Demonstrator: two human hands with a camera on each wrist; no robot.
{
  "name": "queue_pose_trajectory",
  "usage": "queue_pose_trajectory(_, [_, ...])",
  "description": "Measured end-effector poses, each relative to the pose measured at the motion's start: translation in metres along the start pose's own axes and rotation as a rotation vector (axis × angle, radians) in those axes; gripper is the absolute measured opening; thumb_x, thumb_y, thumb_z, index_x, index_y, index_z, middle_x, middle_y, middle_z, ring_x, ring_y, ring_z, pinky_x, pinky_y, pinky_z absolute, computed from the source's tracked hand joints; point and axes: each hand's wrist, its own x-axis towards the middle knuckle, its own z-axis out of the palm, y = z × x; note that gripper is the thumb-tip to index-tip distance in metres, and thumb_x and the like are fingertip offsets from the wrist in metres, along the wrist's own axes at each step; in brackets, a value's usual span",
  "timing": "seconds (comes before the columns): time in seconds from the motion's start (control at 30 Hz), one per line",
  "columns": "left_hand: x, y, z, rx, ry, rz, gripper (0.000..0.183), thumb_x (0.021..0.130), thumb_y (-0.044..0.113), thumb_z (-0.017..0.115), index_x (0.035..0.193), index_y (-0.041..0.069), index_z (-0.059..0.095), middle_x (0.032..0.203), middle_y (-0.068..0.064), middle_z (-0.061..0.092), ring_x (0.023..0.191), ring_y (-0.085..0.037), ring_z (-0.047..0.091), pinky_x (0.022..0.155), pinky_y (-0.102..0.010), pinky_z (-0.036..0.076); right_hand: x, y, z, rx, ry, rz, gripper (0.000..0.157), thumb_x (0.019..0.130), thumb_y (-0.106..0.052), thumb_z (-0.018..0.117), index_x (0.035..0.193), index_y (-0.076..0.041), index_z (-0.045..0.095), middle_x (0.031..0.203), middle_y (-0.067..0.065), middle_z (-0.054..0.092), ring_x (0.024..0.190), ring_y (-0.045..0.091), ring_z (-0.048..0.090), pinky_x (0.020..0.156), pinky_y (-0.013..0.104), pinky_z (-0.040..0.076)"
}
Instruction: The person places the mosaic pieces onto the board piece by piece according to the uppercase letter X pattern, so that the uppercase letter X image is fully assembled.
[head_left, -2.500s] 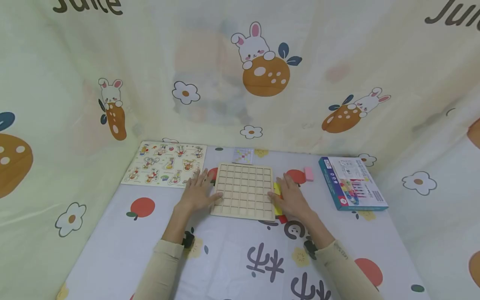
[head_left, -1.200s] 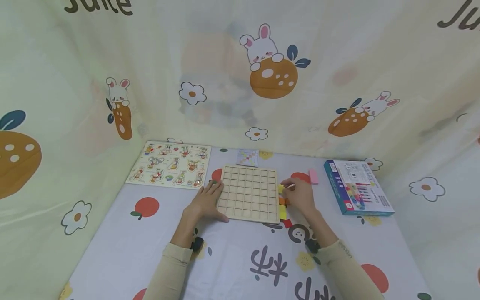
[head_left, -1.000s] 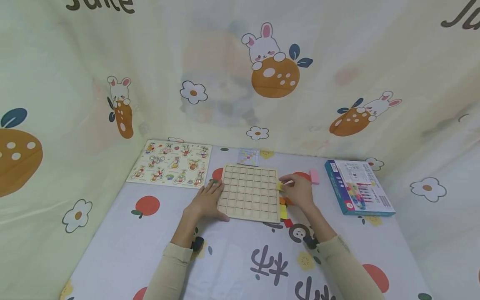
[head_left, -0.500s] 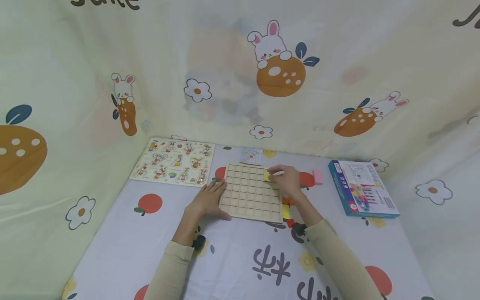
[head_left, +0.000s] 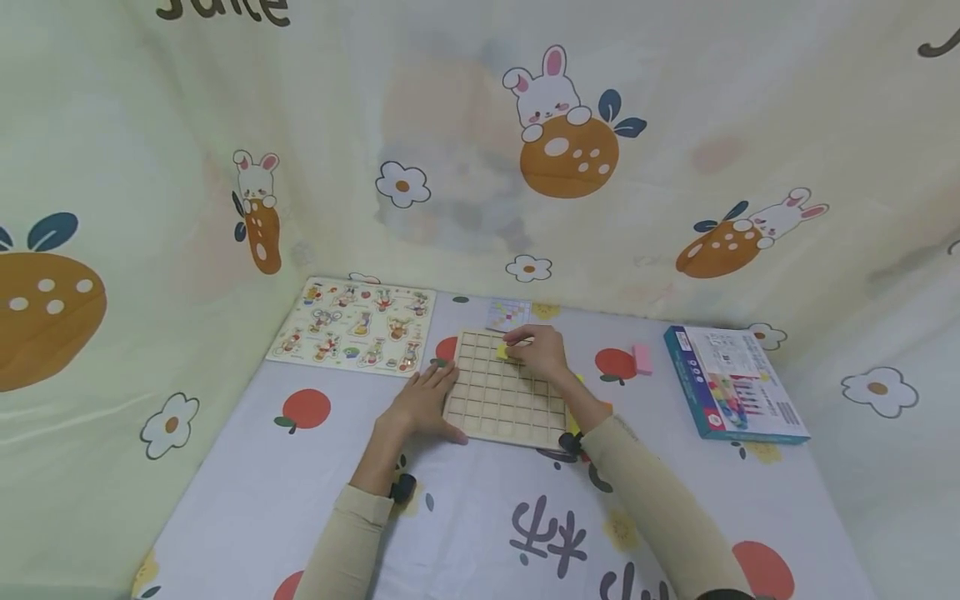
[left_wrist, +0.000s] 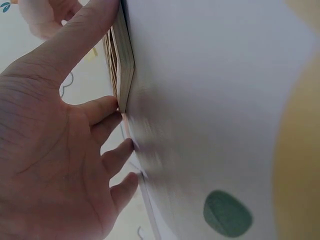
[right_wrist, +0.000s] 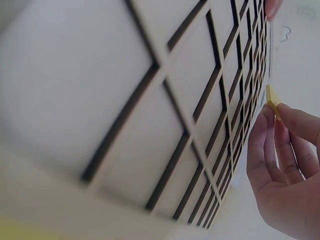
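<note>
A light wooden grid board (head_left: pixel 498 400) with square cells lies at the middle of the table. My right hand (head_left: pixel 542 354) is over its far part and pinches a small yellow tile (head_left: pixel 503 351) between thumb and fingers. In the right wrist view that yellow tile (right_wrist: pixel 272 99) stands out from the fingertips, close to the grid. My left hand (head_left: pixel 423 406) rests at the board's left edge, fingers straight, the thumb along the near corner. The left wrist view shows its fingertips touching the side of the board (left_wrist: pixel 122 65). Coloured tiles beside the board's right edge are mostly hidden by my right arm.
A picture puzzle board (head_left: pixel 352 327) lies at the back left. Behind the grid board is a small patterned card (head_left: pixel 509 313). A pink block (head_left: pixel 642 359) and a flat blue-edged box (head_left: pixel 735 383) are to the right. A printed curtain (head_left: pixel 450 125) closes off the back.
My right hand has picked up the yellow tile beside the board's right edge and carried it left over the far cells. My left hand slid down the left edge earlier, then stayed there.
</note>
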Motion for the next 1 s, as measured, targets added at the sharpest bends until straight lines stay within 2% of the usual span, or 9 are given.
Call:
queue_pose_trajectory(0.13, [-0.001,0.001,0.0,0.0,-0.002,0.001,0.125,0.072,0.063,0.088,0.166,0.011,0.025,0.175,-0.005,0.015,0.161,-0.033,0.011,0.129,-0.056,0.012,0.007,-0.004,0.01,0.008,-0.019,0.01,0.016,0.089,-0.013,0.083,0.105,-0.01,0.082,0.098,0.005,0.08,0.107,0.031,0.07,0.102,0.05,0.052])
queue_pose_trajectory(0.23, [-0.001,0.001,-0.001,0.0,-0.002,0.0,0.125,0.072,0.063,0.088,0.166,0.011,0.025,0.175,-0.005,0.015,0.161,-0.033,0.011,0.129,-0.056,0.013,0.011,-0.007,0.017,0.011,-0.036,0.022,0.016,0.09,-0.014,0.082,0.105,-0.01,0.081,0.098,0.004,0.079,0.11,0.03,0.069,0.1,0.049,0.053])
queue_pose_trajectory(0.47, [-0.001,0.001,-0.002,0.006,0.001,0.001,0.125,0.072,0.064,0.088,0.166,0.011,0.025,0.175,-0.005,0.016,0.161,-0.033,0.012,0.129,-0.056,0.013,0.018,-0.012,0.033,0.004,-0.042,0.001,0.017,0.088,-0.011,0.083,0.105,-0.008,0.081,0.095,0.004,0.079,0.098,0.027,0.073,0.094,0.046,0.057])
queue_pose_trajectory(0.73, [0.0,0.0,0.0,0.004,0.007,0.007,0.125,0.071,0.064,0.088,0.166,0.01,0.026,0.175,-0.006,0.017,0.161,-0.034,0.012,0.129,-0.056,0.014,0.019,-0.017,0.038,-0.09,-0.043,-0.001,0.014,0.088,-0.011,0.083,0.101,-0.01,0.081,0.094,0.003,0.08,0.093,0.023,0.075,0.101,0.047,0.053])
queue_pose_trajectory(1.0, [-0.002,-0.002,-0.001,-0.026,0.013,0.005,0.125,0.072,0.06,0.089,0.165,0.007,0.026,0.175,-0.009,0.016,0.161,-0.031,0.013,0.13,-0.052,0.013,0.02,-0.019,0.043,-0.065,-0.022,0.004,0.013,0.087,-0.013,0.085,0.099,-0.012,0.081,0.092,0.001,0.08,0.091,0.021,0.076,0.104,0.045,0.052])
